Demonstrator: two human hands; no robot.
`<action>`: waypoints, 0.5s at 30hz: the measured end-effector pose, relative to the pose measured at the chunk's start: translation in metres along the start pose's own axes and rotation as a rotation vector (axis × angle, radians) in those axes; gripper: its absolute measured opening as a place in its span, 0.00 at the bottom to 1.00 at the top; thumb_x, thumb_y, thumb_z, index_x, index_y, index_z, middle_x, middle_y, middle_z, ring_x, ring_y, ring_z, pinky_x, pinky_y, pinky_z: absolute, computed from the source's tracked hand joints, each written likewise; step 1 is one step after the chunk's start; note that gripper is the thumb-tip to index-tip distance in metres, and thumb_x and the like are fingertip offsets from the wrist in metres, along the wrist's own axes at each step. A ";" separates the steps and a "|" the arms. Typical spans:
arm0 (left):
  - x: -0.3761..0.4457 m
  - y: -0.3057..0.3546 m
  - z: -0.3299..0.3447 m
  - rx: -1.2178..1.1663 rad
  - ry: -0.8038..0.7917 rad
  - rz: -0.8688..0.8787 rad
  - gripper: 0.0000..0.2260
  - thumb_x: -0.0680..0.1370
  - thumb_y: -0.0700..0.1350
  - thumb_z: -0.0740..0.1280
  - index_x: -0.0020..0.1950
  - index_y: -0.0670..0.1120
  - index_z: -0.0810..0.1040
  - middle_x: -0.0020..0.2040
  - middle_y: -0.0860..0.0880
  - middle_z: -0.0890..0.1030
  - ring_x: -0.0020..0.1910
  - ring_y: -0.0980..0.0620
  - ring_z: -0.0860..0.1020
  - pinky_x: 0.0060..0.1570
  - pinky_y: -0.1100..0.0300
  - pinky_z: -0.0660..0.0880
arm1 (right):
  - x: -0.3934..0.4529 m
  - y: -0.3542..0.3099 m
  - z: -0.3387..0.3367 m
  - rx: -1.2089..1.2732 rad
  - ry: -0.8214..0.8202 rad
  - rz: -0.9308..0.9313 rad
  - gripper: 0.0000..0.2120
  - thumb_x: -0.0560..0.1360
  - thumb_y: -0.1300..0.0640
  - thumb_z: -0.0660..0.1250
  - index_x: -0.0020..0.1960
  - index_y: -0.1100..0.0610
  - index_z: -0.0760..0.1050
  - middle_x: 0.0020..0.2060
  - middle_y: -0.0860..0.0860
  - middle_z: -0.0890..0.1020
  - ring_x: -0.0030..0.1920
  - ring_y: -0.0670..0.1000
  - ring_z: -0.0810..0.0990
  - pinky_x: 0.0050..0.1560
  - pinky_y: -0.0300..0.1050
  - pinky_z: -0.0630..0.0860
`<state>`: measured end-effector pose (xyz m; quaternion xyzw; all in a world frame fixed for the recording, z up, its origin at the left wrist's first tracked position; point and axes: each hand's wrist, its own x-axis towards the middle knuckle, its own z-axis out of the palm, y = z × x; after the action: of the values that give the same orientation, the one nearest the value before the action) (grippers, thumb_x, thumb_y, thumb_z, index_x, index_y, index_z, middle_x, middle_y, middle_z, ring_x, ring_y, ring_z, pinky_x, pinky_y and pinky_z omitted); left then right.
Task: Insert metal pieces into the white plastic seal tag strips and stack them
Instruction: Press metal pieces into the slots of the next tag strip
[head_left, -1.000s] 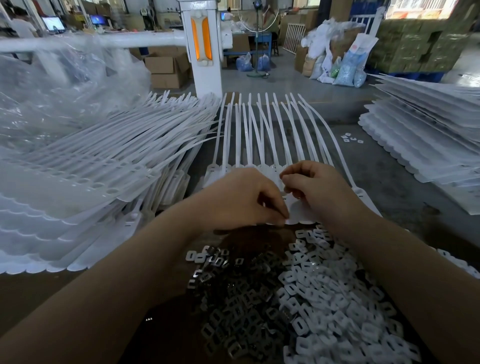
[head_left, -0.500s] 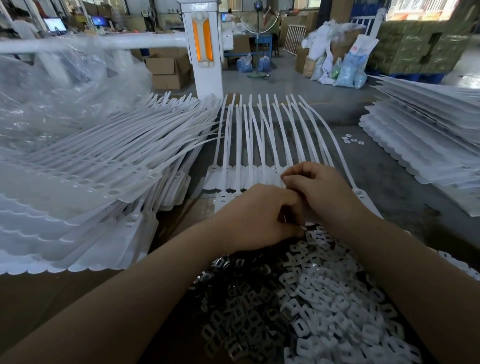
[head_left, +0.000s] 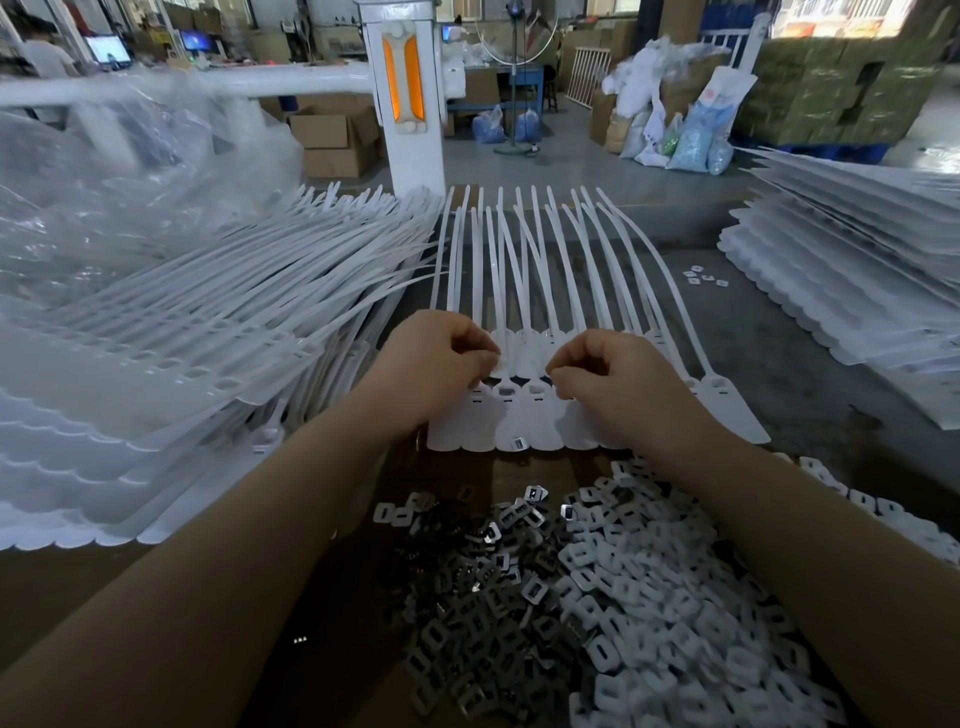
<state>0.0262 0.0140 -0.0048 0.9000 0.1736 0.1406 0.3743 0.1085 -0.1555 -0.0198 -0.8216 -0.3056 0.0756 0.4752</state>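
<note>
A white sheet of joined seal tag strips (head_left: 524, 421) lies flat in front of me, its thin tails fanning away. My left hand (head_left: 436, 364) and right hand (head_left: 613, 384) sit on the row of tag heads with fingers curled. The left thumb and forefinger pinch together at a tag slot, and whatever is between them is hidden. My right hand's fingertips pinch at a neighbouring tag head. One loose metal piece (head_left: 518, 444) rests on the sheet's near edge. A heap of dark metal pieces (head_left: 467, 597) lies near me.
White plastic caps (head_left: 675, 623) are heaped beside the metal pieces. Tall stacks of strip sheets stand on the left (head_left: 182, 374) and right (head_left: 857, 291). A clear plastic bag (head_left: 104, 197) and a white post (head_left: 410, 104) lie beyond. A few loose caps (head_left: 704, 278) sit far right.
My left hand has moved from the edge of the metal heap up and left to the tag heads. The right hand has stayed on the tag row, and the two hands are now apart.
</note>
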 end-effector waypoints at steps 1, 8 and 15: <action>0.000 0.001 0.001 0.027 -0.012 -0.001 0.08 0.78 0.45 0.70 0.41 0.57 0.78 0.37 0.57 0.82 0.34 0.63 0.79 0.34 0.71 0.70 | 0.000 0.000 0.000 0.000 0.001 -0.004 0.09 0.75 0.60 0.67 0.40 0.47 0.77 0.36 0.45 0.82 0.35 0.41 0.79 0.34 0.33 0.71; 0.001 0.005 0.006 0.143 -0.086 0.028 0.05 0.79 0.44 0.68 0.48 0.53 0.82 0.42 0.59 0.79 0.43 0.62 0.77 0.38 0.71 0.68 | 0.000 0.001 0.001 -0.011 0.006 -0.018 0.09 0.75 0.60 0.67 0.40 0.46 0.77 0.36 0.44 0.81 0.35 0.42 0.78 0.36 0.36 0.72; 0.006 0.014 0.008 0.231 -0.135 -0.034 0.04 0.78 0.46 0.69 0.47 0.51 0.84 0.38 0.57 0.78 0.37 0.58 0.76 0.32 0.66 0.68 | -0.001 0.001 0.002 -0.016 0.002 -0.020 0.08 0.75 0.59 0.67 0.41 0.47 0.78 0.37 0.45 0.82 0.37 0.43 0.79 0.38 0.37 0.74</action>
<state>0.0374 0.0021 0.0008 0.9415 0.1782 0.0525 0.2812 0.1077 -0.1552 -0.0220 -0.8224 -0.3140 0.0675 0.4695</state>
